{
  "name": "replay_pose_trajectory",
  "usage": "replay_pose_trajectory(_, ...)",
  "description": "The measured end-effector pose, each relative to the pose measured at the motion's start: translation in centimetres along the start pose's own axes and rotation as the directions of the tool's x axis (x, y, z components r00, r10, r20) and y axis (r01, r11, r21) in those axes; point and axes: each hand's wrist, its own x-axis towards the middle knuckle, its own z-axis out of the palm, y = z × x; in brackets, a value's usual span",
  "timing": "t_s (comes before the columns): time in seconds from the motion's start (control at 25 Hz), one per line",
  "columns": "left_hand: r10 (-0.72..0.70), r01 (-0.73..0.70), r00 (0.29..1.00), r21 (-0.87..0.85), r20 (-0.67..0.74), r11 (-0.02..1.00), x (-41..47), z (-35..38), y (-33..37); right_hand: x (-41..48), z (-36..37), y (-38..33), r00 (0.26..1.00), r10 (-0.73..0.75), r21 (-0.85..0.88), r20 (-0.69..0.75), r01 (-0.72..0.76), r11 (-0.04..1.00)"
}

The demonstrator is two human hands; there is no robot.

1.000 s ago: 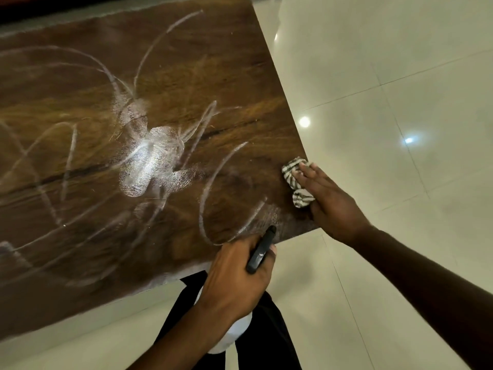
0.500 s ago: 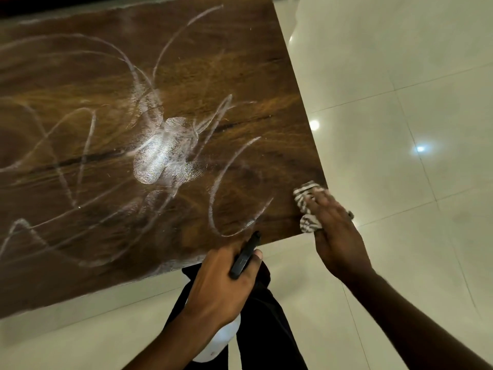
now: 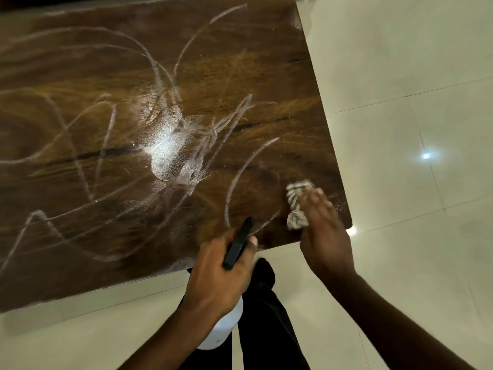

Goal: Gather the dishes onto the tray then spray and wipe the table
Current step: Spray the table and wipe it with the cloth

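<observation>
Streaks [image 3: 80, 166] of pale, looping residue are spread across the dark wood-grain table [image 3: 80, 62], which fills the upper left and centre of the frame. A brighter wet patch [image 3: 173, 161] is seen near the middle of the top.

At the table's lower right corner, a crumpled striped cloth [image 3: 295, 202] is pressed against the surface by the right hand [image 3: 324, 236]. The fingers are laid nearly straight and flat over it rather than curled. They are blurred, and the thumb cannot be made out. Part of the cloth is shown beyond the fingertips and to their left; the rest is hidden under the hand.

In the lower centre, the spray bottle [image 3: 222, 329] is gripped at its neck by the left hand [image 3: 216, 279], with the fingers curled closely round it. The black head [image 3: 238, 245] is seen projecting past the knuckles, over the near table edge. The white body is held below the wrist, off the table and in front of dark trousers [image 3: 266, 303].

Pale glossy floor tiles [image 3: 400, 76] are seen at the right and along the bottom, marked by a small light reflection [image 3: 426, 156].
</observation>
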Motion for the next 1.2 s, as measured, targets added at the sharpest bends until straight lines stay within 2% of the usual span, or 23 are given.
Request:
replay_pose_trajectory(0.04,-0.002,0.001,1.0,-0.013,-0.017,1.0,0.0,-0.4,-0.1,0.7,0.9,-2.1,0.984,0.172,0.035,-0.052,-0.171,0.985)
replay_pose_trajectory(0.08,0.0,0.0,1.0,-0.019,-0.029,1.0,0.0,-0.7,-0.1,0.6,2.3,-4.4,0.966,0.249,0.067,-0.07,-0.244,0.967)
replay_pose_trajectory(0.12,0.002,-0.003,0.999,-0.024,-0.037,1.0,0.1,-1.1,-0.1,-0.1,3.6,-6.7,0.974,0.22,0.098,-0.051,-0.214,0.972)
replay_pose_trajectory(0.2,0.015,-0.016,0.998,-0.024,-0.057,1.0,0.6,-1.8,-0.1,-3.0,5.9,-9.7,0.989,-0.061,0.19,0.137,0.034,0.981)
replay_pose_trajectory(0.24,0.021,-0.023,0.998,-0.025,-0.06,0.999,0.9,-2.2,0.0,-4.3,6.4,-10.2,0.933,-0.277,0.208,0.229,0.231,0.95)
replay_pose_trajectory(0.32,0.011,-0.013,0.999,-0.045,-0.041,0.999,1.4,-3.1,0.2,-3.7,5.9,-7.8,0.713,-0.639,0.119,0.29,0.636,0.763)
replay_pose_trajectory(0.36,0.006,-0.007,1.0,-0.056,-0.026,0.998,1.6,-3.6,0.4,-1.9,5.0,-6.1,0.661,-0.694,0.064,0.286,0.709,0.702)
replay_pose_trajectory(0.4,0.001,-0.002,1.0,-0.064,-0.012,0.998,1.9,-4.1,0.5,0.1,4.0,-4.5,0.689,-0.675,0.003,0.263,0.699,0.715)
replay_pose_trajectory(0.44,0.003,-0.003,1.0,-0.075,-0.004,0.997,2.1,-4.6,0.5,2.4,2.8,-3.1,0.768,-0.605,-0.054,0.209,0.627,0.777)
replay_pose_trajectory(0.52,0.005,-0.005,1.0,-0.09,-0.007,0.996,2.5,-5.3,0.7,6.9,0.2,-1.3,0.96,-0.274,-0.1,0.06,0.279,0.955)
replay_pose_trajectory(0.6,0.002,-0.002,1.0,-0.079,-0.005,0.997,3.1,-5.7,0.6,10.0,-0.2,-2.5,0.991,0.116,-0.019,-0.07,-0.118,0.993)
replay_pose_trajectory(0.64,0.002,-0.003,1.0,-0.074,-0.014,0.997,3.3,-5.8,0.6,10.4,0.4,-4.3,0.973,0.212,0.014,-0.091,-0.212,0.977)
replay_pose_trajectory(0.68,0.002,-0.004,1.0,-0.072,-0.028,0.997,3.5,-5.9,0.6,9.8,1.5,-6.1,0.976,0.197,0.013,-0.091,-0.196,0.98)
replay_pose_trajectory(0.76,0.006,-0.008,0.999,-0.056,-0.049,0.998,4.1,-6.4,0.7,6.3,4.0,-9.5,0.994,-0.107,0.022,0.008,0.107,0.994)
replay_pose_trajectory(0.8,0.013,-0.016,0.999,-0.046,-0.052,0.999,4.4,-6.6,0.8,4.1,5.1,-10.6,0.944,-0.31,0.05,0.11,0.306,0.951)
replay_pose_trajectory(0.88,0.032,-0.034,0.998,-0.04,-0.061,0.999,4.7,-7.1,1.1,1.9,5.6,-11.4,0.719,-0.637,0.063,0.278,0.648,0.759)
replay_pose_trajectory(0.92,0.033,-0.036,0.997,-0.042,-0.065,0.998,4.8,-7.4,1.2,2.9,5.0,-10.8,0.611,-0.72,0.059,0.329,0.748,0.661)
replay_pose_trajectory(0.96,0.036,-0.039,0.997,-0.04,-0.064,0.998,4.9,-7.8,1.2,4.7,4.3,-9.9,0.582,-0.735,0.033,0.348,0.776,0.63)
replay_pose_trajectory(1.0,0.039,-0.041,0.998,-0.04,-0.056,0.998,5.1,-8.2,1.2,6.7,3.4,-9.0,0.65,-0.69,-0.012,0.32,0.731,0.683)
replay_pose_trajectory(1.04,0.035,-0.037,0.998,-0.045,-0.045,0.998,5.2,-8.6,1.3,8.8,2.6,-7.8,0.776,-0.578,-0.053,0.251,0.607,0.793)
replay_pose_trajectory(1.08,0.026,-0.028,0.999,-0.057,-0.031,0.998,5.3,-9.0,1.4,11.1,1.4,-6.7,0.906,-0.399,-0.073,0.141,0.411,0.908)
replay_pose_trajectory(1.12,0.017,-0.018,1.0,-0.068,-0.02,0.998,5.4,-9.4,1.5,13.7,0.1,-5.8,0.983,-0.182,-0.076,0.021,0.184,0.98)
replay_pose_trajectory(1.2,0.014,-0.014,1.0,-0.071,-0.004,0.997,5.6,-10.0,1.7,17.0,-0.5,-6.2,0.973,0.183,0.005,-0.144,-0.184,0.983)
